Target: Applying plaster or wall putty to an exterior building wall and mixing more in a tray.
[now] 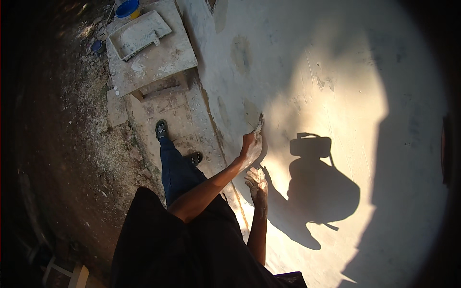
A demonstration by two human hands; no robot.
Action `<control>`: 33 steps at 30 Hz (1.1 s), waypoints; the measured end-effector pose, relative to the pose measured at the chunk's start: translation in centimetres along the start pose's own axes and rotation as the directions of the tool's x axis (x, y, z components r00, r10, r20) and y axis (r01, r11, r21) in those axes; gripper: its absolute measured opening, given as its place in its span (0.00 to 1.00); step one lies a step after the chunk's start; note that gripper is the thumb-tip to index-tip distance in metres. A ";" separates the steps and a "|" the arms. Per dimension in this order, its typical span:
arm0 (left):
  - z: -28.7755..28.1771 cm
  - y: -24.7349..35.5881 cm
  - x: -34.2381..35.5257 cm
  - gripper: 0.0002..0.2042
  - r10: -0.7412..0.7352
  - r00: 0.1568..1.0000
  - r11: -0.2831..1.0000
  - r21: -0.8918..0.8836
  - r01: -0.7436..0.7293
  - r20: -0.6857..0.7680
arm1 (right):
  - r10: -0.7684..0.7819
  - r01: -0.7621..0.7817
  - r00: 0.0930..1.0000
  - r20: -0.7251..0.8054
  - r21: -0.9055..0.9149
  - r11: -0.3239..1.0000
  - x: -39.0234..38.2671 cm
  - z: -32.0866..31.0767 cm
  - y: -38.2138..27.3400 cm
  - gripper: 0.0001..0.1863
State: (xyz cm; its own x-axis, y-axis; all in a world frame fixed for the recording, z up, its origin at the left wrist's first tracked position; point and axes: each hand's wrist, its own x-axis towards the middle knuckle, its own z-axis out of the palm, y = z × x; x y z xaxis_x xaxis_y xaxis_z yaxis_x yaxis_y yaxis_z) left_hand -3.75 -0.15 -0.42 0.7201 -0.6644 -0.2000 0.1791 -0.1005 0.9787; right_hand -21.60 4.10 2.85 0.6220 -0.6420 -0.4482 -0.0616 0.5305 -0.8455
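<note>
My left hand (252, 146) grips a narrow plaster-coated tool (259, 124), perhaps a scraper seen edge-on, held at the pale plastered wall (225, 43) near a darker patch (250, 108). Just below it, my right hand (257, 181) has its loosely bent fingers apart, with pale plaster smeared over them; it is close to the wall, and I cannot tell whether it touches it. My shadow falls on the sunlit wall to the right of both hands.
A stained low table (173, 57) stands along the wall, bearing a plaster-caked tray (120, 43). A blue-rimmed bucket (127, 9) is behind it and a small blue container (98, 46) beside it. My sandalled feet are on a concrete strip (180, 110) bordered by rubble-strewn ground (96, 144).
</note>
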 end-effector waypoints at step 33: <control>2.7 -6.4 3.3 0.02 -0.129 0.991 0.976 -0.182 0.123 -0.023 | -0.013 0.016 1.000 0.012 -0.364 0.931 1.2 1.5 -0.7 0.20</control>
State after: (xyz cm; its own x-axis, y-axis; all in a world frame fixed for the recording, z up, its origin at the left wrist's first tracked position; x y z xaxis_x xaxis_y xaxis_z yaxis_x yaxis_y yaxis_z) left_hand -4.33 -3.72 -7.23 0.7065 -0.6284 -0.3256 0.3851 -0.0446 0.9218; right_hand -19.63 3.78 3.33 0.6322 -0.6420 -0.4339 -0.3314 0.2821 -0.9003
